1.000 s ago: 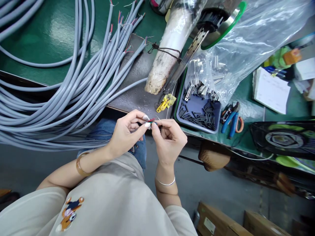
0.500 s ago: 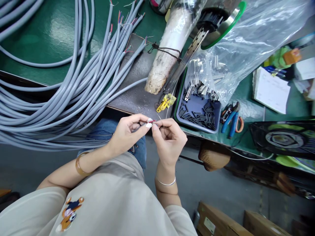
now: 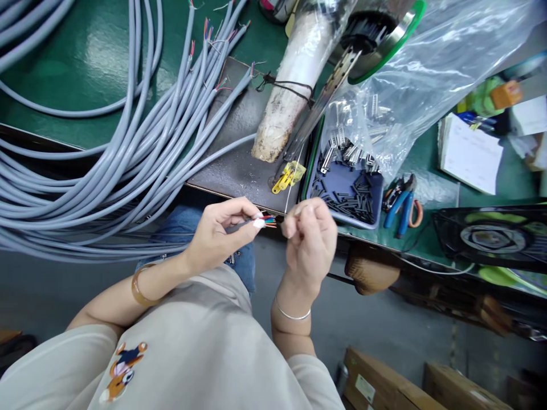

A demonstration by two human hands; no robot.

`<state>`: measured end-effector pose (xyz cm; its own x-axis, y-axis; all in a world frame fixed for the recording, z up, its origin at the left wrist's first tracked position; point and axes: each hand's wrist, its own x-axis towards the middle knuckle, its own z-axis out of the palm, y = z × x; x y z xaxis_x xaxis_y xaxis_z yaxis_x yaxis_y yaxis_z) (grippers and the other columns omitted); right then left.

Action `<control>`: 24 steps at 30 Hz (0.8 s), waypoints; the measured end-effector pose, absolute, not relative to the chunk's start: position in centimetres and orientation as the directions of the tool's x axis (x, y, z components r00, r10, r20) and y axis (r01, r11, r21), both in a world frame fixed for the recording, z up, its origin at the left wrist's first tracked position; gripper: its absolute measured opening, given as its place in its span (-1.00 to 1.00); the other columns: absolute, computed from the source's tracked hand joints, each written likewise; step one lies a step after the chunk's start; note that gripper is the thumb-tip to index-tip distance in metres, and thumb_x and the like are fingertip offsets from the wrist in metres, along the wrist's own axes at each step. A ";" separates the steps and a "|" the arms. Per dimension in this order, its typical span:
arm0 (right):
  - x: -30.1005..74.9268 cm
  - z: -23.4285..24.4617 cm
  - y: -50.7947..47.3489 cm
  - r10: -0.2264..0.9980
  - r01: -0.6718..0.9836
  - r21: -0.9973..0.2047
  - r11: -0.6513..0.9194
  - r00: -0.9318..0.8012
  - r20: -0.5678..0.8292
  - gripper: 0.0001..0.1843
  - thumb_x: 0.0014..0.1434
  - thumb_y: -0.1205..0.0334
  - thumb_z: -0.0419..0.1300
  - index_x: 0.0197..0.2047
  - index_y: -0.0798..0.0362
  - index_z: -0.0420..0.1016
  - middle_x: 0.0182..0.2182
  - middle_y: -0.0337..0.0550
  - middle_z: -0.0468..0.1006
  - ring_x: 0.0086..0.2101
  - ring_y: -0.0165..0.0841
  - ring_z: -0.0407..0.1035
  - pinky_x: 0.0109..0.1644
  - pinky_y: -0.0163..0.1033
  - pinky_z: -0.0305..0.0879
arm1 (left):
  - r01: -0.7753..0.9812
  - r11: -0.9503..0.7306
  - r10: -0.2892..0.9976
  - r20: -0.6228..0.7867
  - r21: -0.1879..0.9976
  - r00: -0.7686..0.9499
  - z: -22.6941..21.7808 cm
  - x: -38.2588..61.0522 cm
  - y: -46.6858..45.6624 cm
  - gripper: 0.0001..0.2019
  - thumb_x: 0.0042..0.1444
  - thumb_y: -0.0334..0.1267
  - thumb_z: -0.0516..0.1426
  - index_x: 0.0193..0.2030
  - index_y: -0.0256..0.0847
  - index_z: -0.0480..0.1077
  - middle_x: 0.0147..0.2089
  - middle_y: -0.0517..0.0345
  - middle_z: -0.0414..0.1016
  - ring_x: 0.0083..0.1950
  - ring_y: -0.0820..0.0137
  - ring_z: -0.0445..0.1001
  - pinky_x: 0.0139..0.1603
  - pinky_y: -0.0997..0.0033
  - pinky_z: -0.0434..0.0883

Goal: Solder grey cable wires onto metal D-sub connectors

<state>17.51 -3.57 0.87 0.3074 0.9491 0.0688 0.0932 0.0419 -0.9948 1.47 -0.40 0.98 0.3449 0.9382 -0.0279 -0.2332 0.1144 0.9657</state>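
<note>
My left hand (image 3: 217,230) pinches the end of a grey cable, with its coloured inner wires (image 3: 269,220) fanned out past my thumb and forefinger. My right hand (image 3: 310,239) is closed just right of those wires, fingers curled at the wire tips, and is blurred by motion; what it holds is too small to make out. Both hands hover over my lap in front of the bench edge.
A thick bundle of grey cables (image 3: 106,154) covers the green bench at left. A blue tray (image 3: 376,199) of small black sleeves sits right of my hands, under a clear plastic bag (image 3: 427,74). Blue-handled pliers (image 3: 399,208), a yellow clip (image 3: 287,177) and a notepad (image 3: 470,156) lie nearby.
My right hand has shifted right and turned, drawing away from the left thumb. The coloured wires now show spread between the two hands.
</note>
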 end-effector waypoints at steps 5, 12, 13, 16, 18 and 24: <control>16.9 1.4 -4.2 0.961 0.297 -0.954 0.033 0.254 0.112 -0.74 0.31 -0.02 0.25 -0.22 0.00 0.58 -0.54 -0.32 0.46 -0.58 -0.49 0.24 -0.51 -0.33 0.12 | -0.326 0.217 0.931 -0.095 0.920 0.352 0.8 1.2 -0.2 -0.82 0.09 -0.22 0.33 -0.36 -0.23 0.44 -0.55 0.34 0.31 -0.60 0.63 0.17 -0.58 0.60 0.18; 15.9 1.4 -4.6 0.966 0.428 -0.903 0.042 0.213 0.146 -0.74 0.31 0.08 0.25 -0.37 0.02 0.53 -0.53 -0.33 0.40 -0.57 -0.53 0.12 -0.49 -0.30 0.03 | -0.275 0.214 0.940 -0.121 0.937 0.320 0.7 1.2 -0.5 -0.78 0.06 -0.17 0.36 -0.36 -0.24 0.45 -0.53 0.31 0.33 -0.55 0.61 0.23 -0.56 0.60 0.20; 15.9 1.4 -4.6 0.968 0.435 -0.899 0.048 0.203 0.150 -0.73 0.31 0.08 0.26 -0.38 0.03 0.53 -0.54 -0.34 0.40 -0.58 -0.54 0.10 -0.49 -0.30 0.02 | -0.291 0.223 0.940 -0.126 0.931 0.316 0.7 1.3 -0.5 -0.78 0.06 -0.17 0.36 -0.36 -0.24 0.45 -0.53 0.31 0.33 -0.56 0.61 0.23 -0.57 0.61 0.20; 16.3 1.3 -4.6 0.969 0.416 -0.909 0.043 0.203 0.138 -0.70 0.32 0.07 0.24 -0.40 0.03 0.54 -0.53 -0.31 0.46 -0.57 -0.52 0.16 -0.49 -0.31 0.08 | -0.353 0.259 0.936 -0.142 0.899 0.323 0.6 1.3 -0.3 -0.80 0.08 -0.21 0.34 -0.35 -0.26 0.46 -0.54 0.32 0.34 -0.59 0.65 0.17 -0.58 0.62 0.19; 16.6 1.2 -4.6 0.962 0.390 -0.920 0.032 0.239 0.135 -0.70 0.34 0.04 0.22 -0.36 0.03 0.58 -0.50 -0.27 0.51 -0.54 -0.49 0.27 -0.48 -0.32 0.15 | -0.393 0.278 0.932 -0.147 0.877 0.332 0.4 1.3 -0.2 -0.82 0.10 -0.24 0.34 -0.34 -0.26 0.46 -0.54 0.35 0.33 -0.62 0.68 0.12 -0.60 0.64 0.16; 16.8 0.8 -4.5 0.947 0.460 -0.876 0.145 0.192 0.258 -0.88 0.27 0.17 0.33 -0.14 -0.05 0.67 -0.32 -0.20 0.61 -0.50 -0.48 0.29 -0.50 -0.30 0.12 | -0.432 0.387 0.894 -0.216 0.814 0.393 0.4 1.3 -0.3 -0.75 0.04 -0.19 0.39 -0.33 -0.28 0.46 -0.52 0.34 0.32 -0.62 0.68 0.12 -0.66 0.66 0.07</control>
<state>16.76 -4.47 0.78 0.1916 0.9470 0.2580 0.4603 0.1455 -0.8757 1.26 -0.27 0.45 0.3934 0.8936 -0.2160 -0.4321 0.3871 0.8145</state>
